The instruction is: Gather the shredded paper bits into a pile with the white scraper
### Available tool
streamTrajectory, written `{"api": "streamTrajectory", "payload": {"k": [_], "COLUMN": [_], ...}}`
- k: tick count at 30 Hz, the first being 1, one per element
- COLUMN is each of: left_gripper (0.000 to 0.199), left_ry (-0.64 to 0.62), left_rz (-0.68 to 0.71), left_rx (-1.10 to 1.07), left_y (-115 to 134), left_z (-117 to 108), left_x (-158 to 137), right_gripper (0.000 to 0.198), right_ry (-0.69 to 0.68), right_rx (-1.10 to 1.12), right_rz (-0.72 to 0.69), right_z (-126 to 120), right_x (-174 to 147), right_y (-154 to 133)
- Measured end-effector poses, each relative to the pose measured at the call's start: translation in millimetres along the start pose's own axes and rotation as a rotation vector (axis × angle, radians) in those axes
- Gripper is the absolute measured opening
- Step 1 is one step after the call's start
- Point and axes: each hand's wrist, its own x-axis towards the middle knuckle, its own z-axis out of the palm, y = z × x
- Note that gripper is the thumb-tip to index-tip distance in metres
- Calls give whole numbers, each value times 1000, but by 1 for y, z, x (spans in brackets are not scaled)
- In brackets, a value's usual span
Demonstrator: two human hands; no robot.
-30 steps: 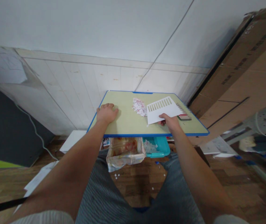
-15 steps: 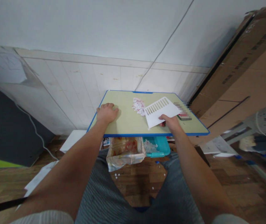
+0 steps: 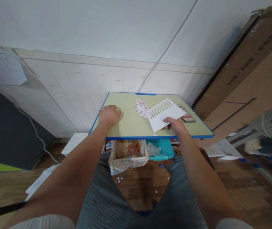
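My left hand (image 3: 109,115) rests on the left side of the pale green tabletop (image 3: 128,125), its fingers a little spread and nothing in them. A white card (image 3: 161,122) with a row of slots cut along its far edge is gripped in my right hand (image 3: 174,124), thumb on top and fingers underneath. The card is tilted above the table's right half. Just left of it lies a heap of small white and pink paper pieces (image 3: 141,108); the card's slotted corner is close to this heap, and I cannot tell whether they touch.
A blurred-out flat item (image 3: 189,118) lies at the table's right. Under the front edge are a bag-lined bin (image 3: 128,162) and a turquoise tub (image 3: 167,152) holding whitish bits. A large cardboard box (image 3: 248,66) leans at the right; the wall stands behind the table.
The white card has tilted slightly and its near corner has shifted a little toward me and to the right. My left hand stays in place.
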Motion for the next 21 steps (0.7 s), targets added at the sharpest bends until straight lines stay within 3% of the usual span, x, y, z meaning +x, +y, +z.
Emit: {"api": "streamTrajectory", "payload": {"k": [17, 21], "left_gripper": [63, 62], "left_ry": [-4, -3], "left_rz": [3, 6], "left_rx": [7, 15], "left_y": [-1, 0], "left_z": [0, 0], "left_x": [0, -1], "right_gripper": [34, 28], "right_ry": [34, 31], "right_rx": [-21, -20], "right_rz": [16, 4], "right_z": [1, 0], "right_x": [-4, -3], "right_y": [-2, -1]}}
